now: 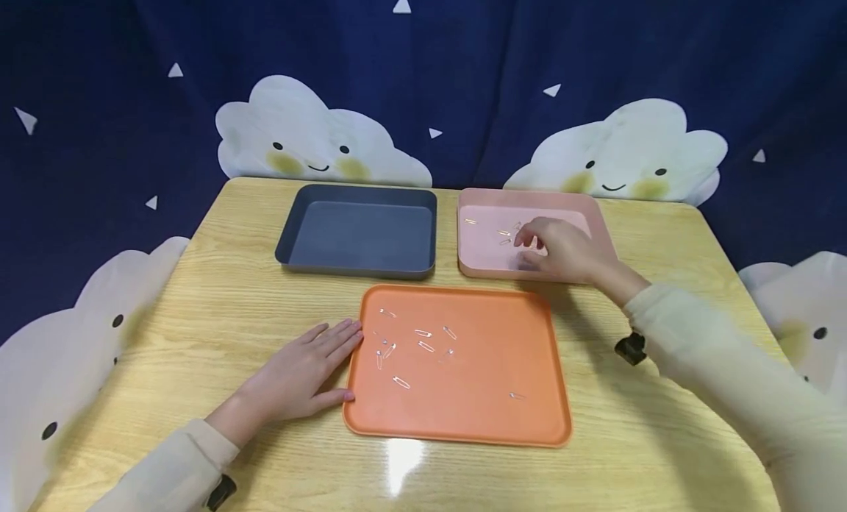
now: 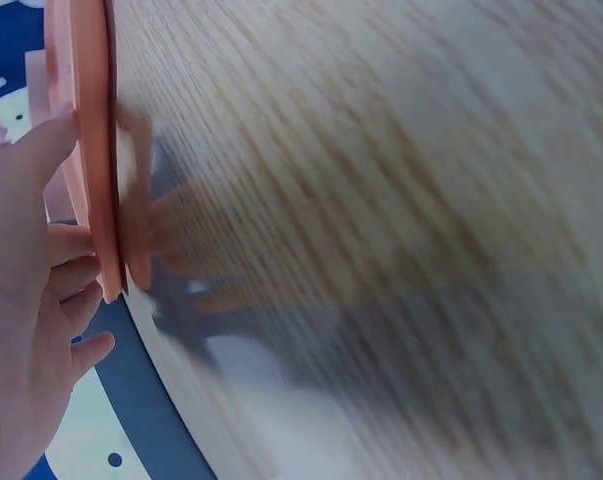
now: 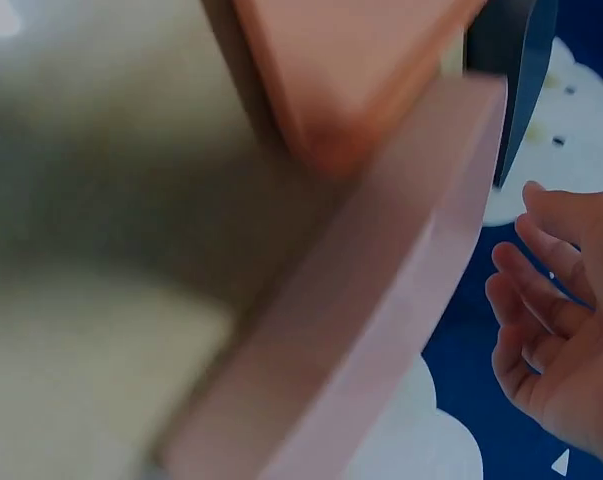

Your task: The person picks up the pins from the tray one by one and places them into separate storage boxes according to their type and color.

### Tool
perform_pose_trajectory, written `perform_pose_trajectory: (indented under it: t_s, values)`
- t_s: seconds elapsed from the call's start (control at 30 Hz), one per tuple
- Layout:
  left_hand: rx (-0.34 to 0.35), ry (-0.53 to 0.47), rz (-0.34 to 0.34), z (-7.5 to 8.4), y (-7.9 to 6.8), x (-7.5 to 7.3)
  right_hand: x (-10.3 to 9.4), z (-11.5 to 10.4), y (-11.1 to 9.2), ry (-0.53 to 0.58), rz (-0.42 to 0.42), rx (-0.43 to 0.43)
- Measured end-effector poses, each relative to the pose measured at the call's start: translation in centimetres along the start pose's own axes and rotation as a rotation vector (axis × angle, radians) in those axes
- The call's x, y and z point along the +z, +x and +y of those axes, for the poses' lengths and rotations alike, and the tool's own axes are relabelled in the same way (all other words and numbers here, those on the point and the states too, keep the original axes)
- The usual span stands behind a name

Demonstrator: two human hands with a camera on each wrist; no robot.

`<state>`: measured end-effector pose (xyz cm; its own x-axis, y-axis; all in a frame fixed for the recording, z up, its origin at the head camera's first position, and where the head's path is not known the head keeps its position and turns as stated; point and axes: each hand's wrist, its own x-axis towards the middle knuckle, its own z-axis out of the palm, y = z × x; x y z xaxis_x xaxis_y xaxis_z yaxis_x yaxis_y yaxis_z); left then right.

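Note:
Several silver safety pins point(image 1: 401, 382) lie scattered on an orange tray point(image 1: 490, 365), mostly in its left half. My left hand point(image 1: 298, 376) rests flat beside it, its fingertips touching the tray's left rim; in the left wrist view the thumb and fingers point(image 2: 73, 243) press against that edge. Above the pink tray point(image 1: 529, 198) hovers my right hand point(image 1: 562, 247), its fingers loosely bent and parted from the thumb. Nothing shows between them in the right wrist view. Several small gold-coloured pins point(image 1: 470, 221) lie inside the pink tray, some perhaps hidden by the hand.
A dark blue-grey tray point(image 1: 364, 236) with raised walls stands left of the pink one, behind the orange tray. All three sit on a light wooden table point(image 1: 231, 299). A navy curtain point(image 1: 476, 56) with white clouds hangs behind the table's far edge.

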<state>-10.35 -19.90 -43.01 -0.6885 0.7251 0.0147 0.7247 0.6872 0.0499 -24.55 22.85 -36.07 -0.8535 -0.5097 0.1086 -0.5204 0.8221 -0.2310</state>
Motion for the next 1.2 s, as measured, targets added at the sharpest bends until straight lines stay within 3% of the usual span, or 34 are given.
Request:
perform_pose_trajectory:
  t_s: [0.37,0.47,0.83,1.2]
  values:
    - [-0.012,-0.002,-0.007,0.0,-0.1,0.0,4.3,-2.1,-8.1,0.096,0.2,-0.097]
    - [-0.015,-0.002,-0.011,0.0,-0.3,-0.1,5.2,-2.5,-9.9,0.097,0.216,-0.111]
    - [-0.015,-0.004,-0.011,0.0,-0.3,-0.1,6.2,-2.7,-15.6,-0.027,0.106,-0.129]
    - [-0.012,-0.008,-0.009,0.3,-0.1,-0.2,6.6,-1.9,-17.4,-0.049,-0.046,-0.207]
